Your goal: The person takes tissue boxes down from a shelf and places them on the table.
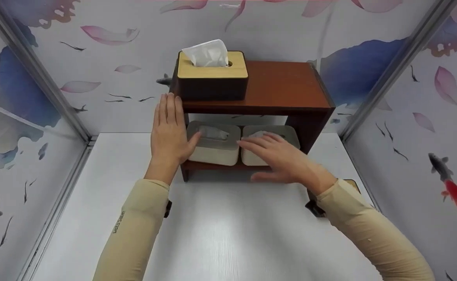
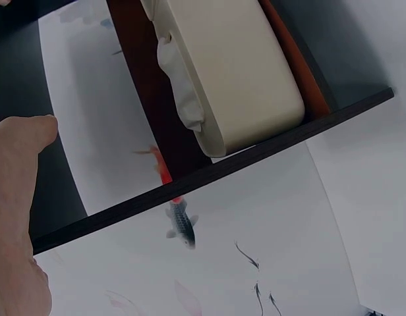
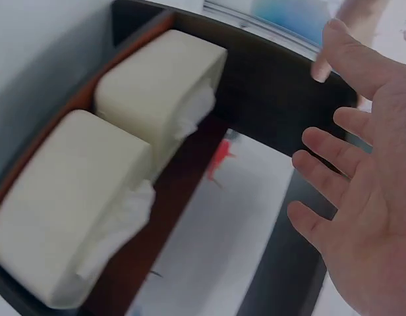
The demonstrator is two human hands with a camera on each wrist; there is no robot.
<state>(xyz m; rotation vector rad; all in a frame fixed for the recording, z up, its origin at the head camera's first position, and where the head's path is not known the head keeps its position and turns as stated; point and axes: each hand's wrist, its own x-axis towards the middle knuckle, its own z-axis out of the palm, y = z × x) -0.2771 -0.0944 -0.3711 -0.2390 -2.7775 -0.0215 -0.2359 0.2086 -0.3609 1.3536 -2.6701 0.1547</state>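
A brown two-tier wooden shelf (image 1: 287, 86) stands on the white table. On its top left sits a black tissue box (image 1: 212, 89) with a light wood lid and a tissue sticking up. The lower tier holds two cream tissue boxes side by side, a left tissue box (image 1: 214, 154) and a right tissue box (image 1: 251, 157). My left hand (image 1: 169, 134) lies flat, fingers straight, at the shelf's left edge near the black box. My right hand (image 1: 279, 156), its fingers extended and slightly bent, hovers before the right cream box, holding nothing; contact is unclear.
Behind my right forearm, a wood-coloured corner of another object (image 1: 353, 185) shows, mostly hidden. Panels printed with fish and petals (image 1: 127, 86) enclose the table (image 1: 212, 234) at the back and both sides.
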